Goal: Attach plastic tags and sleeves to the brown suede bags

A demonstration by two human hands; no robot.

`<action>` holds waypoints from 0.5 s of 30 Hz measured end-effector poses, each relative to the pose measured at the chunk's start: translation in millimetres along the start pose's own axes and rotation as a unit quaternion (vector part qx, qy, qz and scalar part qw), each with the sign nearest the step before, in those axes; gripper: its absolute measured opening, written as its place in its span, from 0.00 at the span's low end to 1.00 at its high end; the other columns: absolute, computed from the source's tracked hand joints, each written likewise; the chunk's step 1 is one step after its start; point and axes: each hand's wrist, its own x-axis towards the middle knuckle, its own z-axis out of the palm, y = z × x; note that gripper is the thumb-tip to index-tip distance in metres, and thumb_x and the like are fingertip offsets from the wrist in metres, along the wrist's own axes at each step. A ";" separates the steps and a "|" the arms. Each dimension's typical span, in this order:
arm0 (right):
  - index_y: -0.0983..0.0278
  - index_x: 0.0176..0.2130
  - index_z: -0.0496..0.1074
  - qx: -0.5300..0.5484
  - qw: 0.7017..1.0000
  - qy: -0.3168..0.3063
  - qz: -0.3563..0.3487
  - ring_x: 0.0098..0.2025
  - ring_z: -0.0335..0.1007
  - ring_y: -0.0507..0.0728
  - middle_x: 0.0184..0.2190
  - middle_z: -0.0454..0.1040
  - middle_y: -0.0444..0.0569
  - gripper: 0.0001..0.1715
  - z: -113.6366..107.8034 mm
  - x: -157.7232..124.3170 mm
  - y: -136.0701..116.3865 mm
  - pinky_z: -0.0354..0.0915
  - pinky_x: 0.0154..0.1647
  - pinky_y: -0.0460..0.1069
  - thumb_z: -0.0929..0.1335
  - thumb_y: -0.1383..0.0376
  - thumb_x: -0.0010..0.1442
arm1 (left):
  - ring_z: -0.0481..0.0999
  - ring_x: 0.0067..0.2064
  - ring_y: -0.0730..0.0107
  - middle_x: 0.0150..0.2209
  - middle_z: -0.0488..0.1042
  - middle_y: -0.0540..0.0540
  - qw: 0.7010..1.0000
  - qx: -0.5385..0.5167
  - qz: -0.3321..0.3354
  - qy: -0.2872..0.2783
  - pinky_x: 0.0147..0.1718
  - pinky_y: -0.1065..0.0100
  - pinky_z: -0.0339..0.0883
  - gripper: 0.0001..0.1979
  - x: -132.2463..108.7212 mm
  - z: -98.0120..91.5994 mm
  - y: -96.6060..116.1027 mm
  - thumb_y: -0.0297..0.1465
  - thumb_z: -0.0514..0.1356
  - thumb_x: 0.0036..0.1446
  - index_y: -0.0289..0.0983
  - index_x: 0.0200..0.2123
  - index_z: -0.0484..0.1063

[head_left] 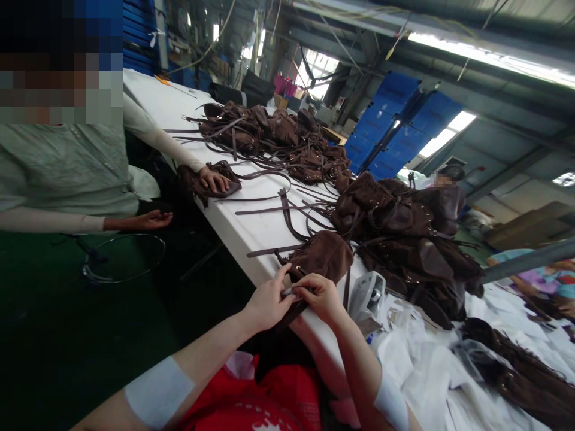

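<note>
A dark brown bag [321,257] with fringe and small metal eyelets lies on the near edge of the white table, its strap trailing across the top. My left hand [268,304] grips the near side of this bag, index finger stretched along it and thumb by the opening. Close beside it, my right hand [322,299] is closed in a pinch at the same edge. A small pale piece [286,292] shows between the fingertips of both hands; its kind is too small to make out.
Piles of similar brown bags [390,209] cover the white table [251,221]. At the left, a co-worker's hand [214,179] rests on another bag. A clear plastic packet [368,296] and white sheets [413,353] lie at my right. A round metal stool ring [123,278] stands left.
</note>
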 end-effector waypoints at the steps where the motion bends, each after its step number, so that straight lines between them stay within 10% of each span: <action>1: 0.60 0.32 0.80 0.001 1.000 0.003 0.006 0.36 0.74 0.56 0.32 0.78 0.48 0.04 0.3 -0.4 1.0 0.68 0.38 0.48 0.71 0.65 0.56 | 0.76 0.33 0.58 0.28 0.74 0.48 1.000 0.005 -0.001 0.000 0.34 0.65 0.62 0.37 0.4 -0.4 -0.3 0.34 0.61 0.55 0.36 0.66 0.53; 10: 0.64 0.25 0.71 -0.006 0.993 -0.068 0.100 0.26 0.65 0.50 0.22 0.71 0.41 0.09 -3.4 3.3 5.0 0.61 0.27 0.44 0.74 0.65 0.49 | 0.78 0.45 0.46 0.43 0.79 0.35 0.974 0.145 0.059 -0.165 0.41 0.61 0.65 0.40 8.3 -18.6 13.7 0.35 0.57 0.58 0.34 0.69 0.45; 15: 0.64 0.29 0.71 0.067 0.987 -0.101 0.103 0.25 0.66 0.50 0.22 0.71 0.40 0.10 -3.8 5.3 4.0 0.62 0.27 0.44 0.74 0.62 0.49 | 0.78 0.48 0.48 0.47 0.78 0.35 0.984 0.069 0.048 -0.154 0.43 0.62 0.66 0.40 10.6 -15.6 10.2 0.33 0.62 0.51 0.34 0.66 0.54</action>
